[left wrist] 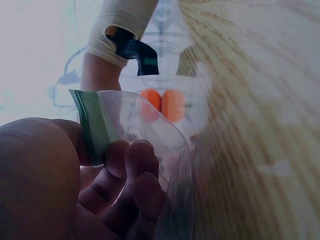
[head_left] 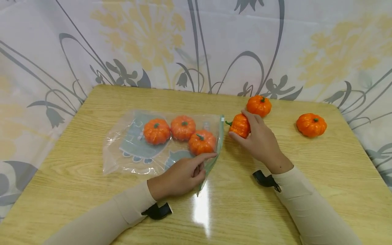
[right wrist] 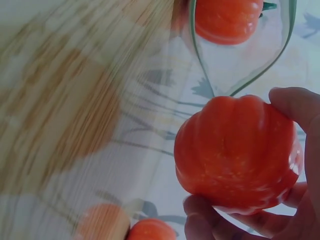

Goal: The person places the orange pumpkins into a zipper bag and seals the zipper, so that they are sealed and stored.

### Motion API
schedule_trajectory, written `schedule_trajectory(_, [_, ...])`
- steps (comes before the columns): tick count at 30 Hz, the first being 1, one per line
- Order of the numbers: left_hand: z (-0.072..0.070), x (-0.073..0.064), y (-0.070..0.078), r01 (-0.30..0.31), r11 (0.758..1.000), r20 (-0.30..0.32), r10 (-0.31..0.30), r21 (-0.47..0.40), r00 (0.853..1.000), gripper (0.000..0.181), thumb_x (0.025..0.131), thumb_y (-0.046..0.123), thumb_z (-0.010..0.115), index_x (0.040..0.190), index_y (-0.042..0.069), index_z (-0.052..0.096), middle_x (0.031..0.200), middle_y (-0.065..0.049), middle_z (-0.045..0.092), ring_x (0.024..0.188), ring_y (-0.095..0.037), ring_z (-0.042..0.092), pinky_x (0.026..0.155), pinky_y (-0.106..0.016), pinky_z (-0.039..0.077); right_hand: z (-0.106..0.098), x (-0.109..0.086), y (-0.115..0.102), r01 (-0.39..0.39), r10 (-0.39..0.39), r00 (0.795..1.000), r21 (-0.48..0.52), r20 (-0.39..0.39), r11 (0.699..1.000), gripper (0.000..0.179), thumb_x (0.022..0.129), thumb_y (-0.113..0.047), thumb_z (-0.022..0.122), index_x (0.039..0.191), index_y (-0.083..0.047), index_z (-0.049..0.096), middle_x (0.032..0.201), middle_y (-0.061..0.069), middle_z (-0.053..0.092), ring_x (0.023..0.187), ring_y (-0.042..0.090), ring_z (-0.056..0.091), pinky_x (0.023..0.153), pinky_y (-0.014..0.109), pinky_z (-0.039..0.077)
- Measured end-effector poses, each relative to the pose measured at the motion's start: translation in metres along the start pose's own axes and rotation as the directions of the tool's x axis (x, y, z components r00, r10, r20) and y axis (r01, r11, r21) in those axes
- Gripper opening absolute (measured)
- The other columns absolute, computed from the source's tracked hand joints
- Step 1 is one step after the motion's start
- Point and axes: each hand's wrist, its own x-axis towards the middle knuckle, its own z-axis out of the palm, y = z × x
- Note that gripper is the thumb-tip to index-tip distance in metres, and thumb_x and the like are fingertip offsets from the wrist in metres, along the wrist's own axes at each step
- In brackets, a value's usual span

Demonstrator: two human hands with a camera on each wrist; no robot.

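A clear zip bag (head_left: 122, 149) with a green zip edge and printed blue shapes lies on its side, its mouth facing right. Three small orange pumpkins (head_left: 157, 131) with green stems are inside it. My left hand (head_left: 183, 175) pinches the bag's green edge (left wrist: 92, 125) at the near corner, thumb against fingers. Just right of the bag's mouth, my right hand (head_left: 260, 139) grips another orange pumpkin (right wrist: 237, 152) between thumb and fingers, its stem pointing at the bag. In the right wrist view the mouth gapes open beyond that pumpkin.
Behind the right hand stands a loose orange pumpkin (head_left: 259, 105). Farther right sits another pumpkin (head_left: 311, 125). The wooden table (head_left: 245, 211) ends at a floral curtain (head_left: 214, 44) at the back. A black wrist mount (head_left: 157, 211) is on each sleeve.
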Motion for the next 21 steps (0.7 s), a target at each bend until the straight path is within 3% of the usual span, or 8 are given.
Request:
schedule_trajectory(9, [0.0014,-0.0008,-0.0005,0.005,1.000,0.015,-0.004,-0.006,1.000,0.054,0.097,0.009,0.051,0.150,0.017,0.044,0.076,0.009,0.053,0.059,0.000,0.043,0.056,-0.018,0.042,0.0048,-0.0035,-0.0021,0.048,-0.045,0.998,0.085,-0.036,0.995,0.086,0.088,-0.043,0.074,0.153,-0.005,0.033,0.148,0.024,0.041,0.122,0.043,0.053,0.100,0.059,0.048])
schedule_trajectory(21, [0.0000,-0.0002,0.0005,0.007,1.000,0.013,-0.007,-0.004,1.000,0.054,0.098,0.009,0.050,0.150,0.017,0.043,0.076,0.009,0.054,0.059,-0.001,0.044,0.057,-0.018,0.042,0.0036,-0.0054,-0.0063,0.136,-0.127,0.988,0.110,-0.088,0.985,0.080,0.088,-0.035,0.076,0.151,-0.004,0.037,0.144,0.025,0.041,0.109,0.039,0.056,0.087,0.053,0.055])
